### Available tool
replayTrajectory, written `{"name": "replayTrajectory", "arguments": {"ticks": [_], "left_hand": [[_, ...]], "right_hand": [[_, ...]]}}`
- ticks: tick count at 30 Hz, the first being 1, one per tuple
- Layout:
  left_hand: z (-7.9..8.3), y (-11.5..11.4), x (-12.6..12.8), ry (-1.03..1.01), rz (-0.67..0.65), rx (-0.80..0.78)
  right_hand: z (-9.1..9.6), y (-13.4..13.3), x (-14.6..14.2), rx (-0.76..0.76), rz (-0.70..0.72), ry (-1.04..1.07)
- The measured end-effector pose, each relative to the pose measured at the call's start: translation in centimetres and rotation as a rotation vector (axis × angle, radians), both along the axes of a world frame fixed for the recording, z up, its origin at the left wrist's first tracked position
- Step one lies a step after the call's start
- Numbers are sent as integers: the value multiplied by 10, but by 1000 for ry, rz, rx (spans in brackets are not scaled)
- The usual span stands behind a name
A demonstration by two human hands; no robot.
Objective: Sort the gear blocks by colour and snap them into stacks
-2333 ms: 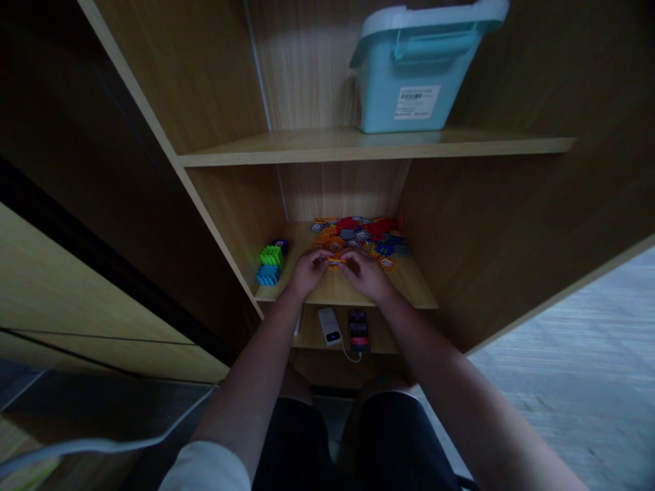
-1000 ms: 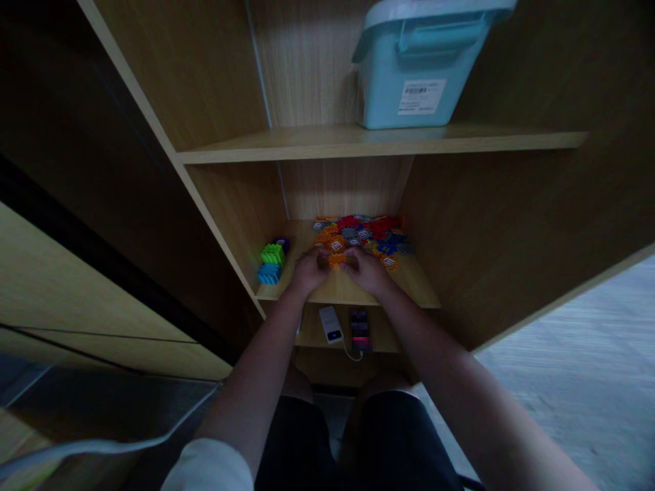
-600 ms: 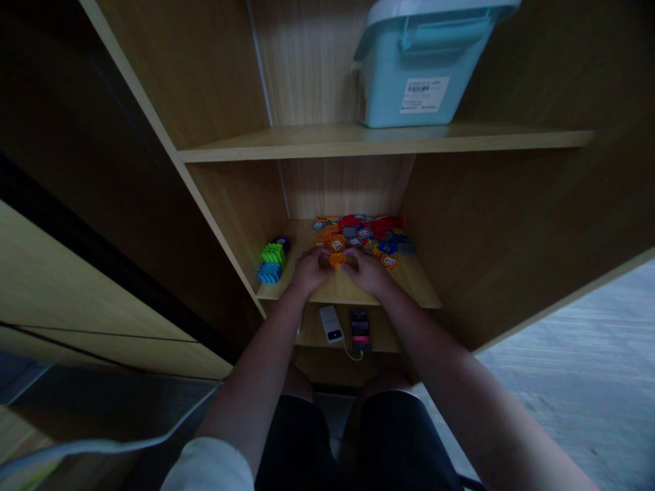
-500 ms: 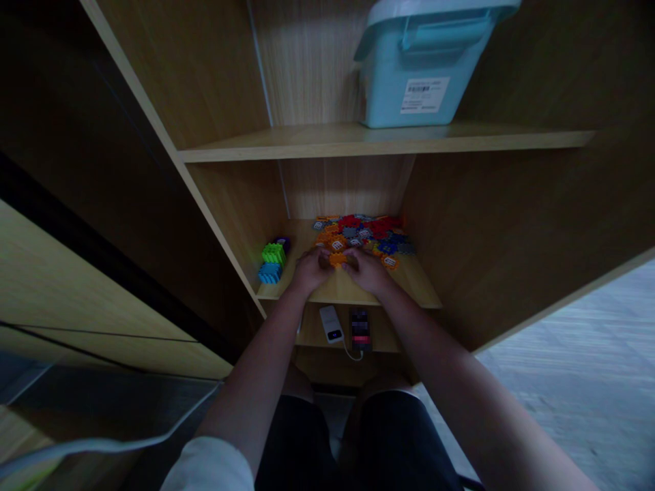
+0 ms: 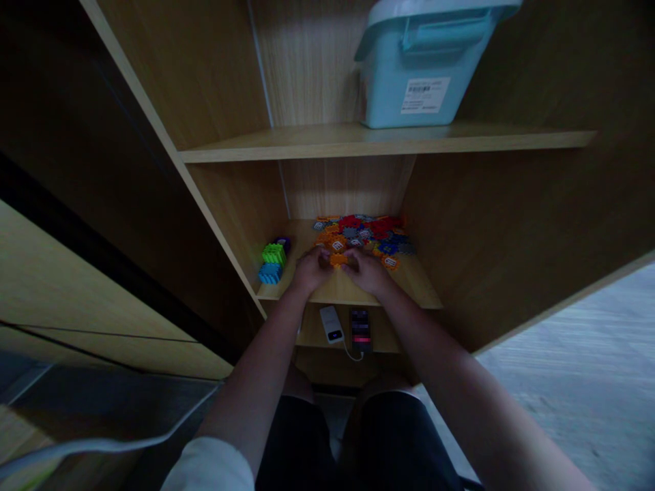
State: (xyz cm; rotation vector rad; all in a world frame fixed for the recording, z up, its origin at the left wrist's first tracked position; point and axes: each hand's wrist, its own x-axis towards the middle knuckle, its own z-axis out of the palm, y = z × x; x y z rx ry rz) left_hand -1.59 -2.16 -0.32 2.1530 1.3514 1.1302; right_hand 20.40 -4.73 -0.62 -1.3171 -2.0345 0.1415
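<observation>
Orange piece [image 5: 338,260] tipped, broad face now showing; hands [image 5: 311,270] half-curled, pinching its sides.

The piece [image 5: 338,260] is orange, the pile [image 5: 351,233] red, blue, grey, orange.

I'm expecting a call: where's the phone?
The phone lies below centre in the head view, on the lower shelf, just right of the white power bank.

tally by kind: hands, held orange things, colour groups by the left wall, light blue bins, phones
Hands: 2 (left hand, right hand)
Held orange item: 1 (single piece or stack, can't tell)
Colour groups: 3 (green group, blue group, purple group)
Light blue bin: 1
Phone: 1
Total: 8
Left out: loose pieces, overlapping too much to count
</observation>
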Motion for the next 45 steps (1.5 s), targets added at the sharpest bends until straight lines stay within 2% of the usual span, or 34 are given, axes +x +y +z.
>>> {"name": "replayTrajectory", "arguments": {"ticks": [22, 39, 45], "left_hand": [[6, -5, 1, -43, -27, -54], [6, -5, 1, -24, -23, -30], [3, -3, 1, -29, -21, -40]], "right_hand": [[2, -1, -1, 5, 1, -12], [4, -4, -1, 36, 4, -11], [4, -4, 2, 107, -120, 109]]}}
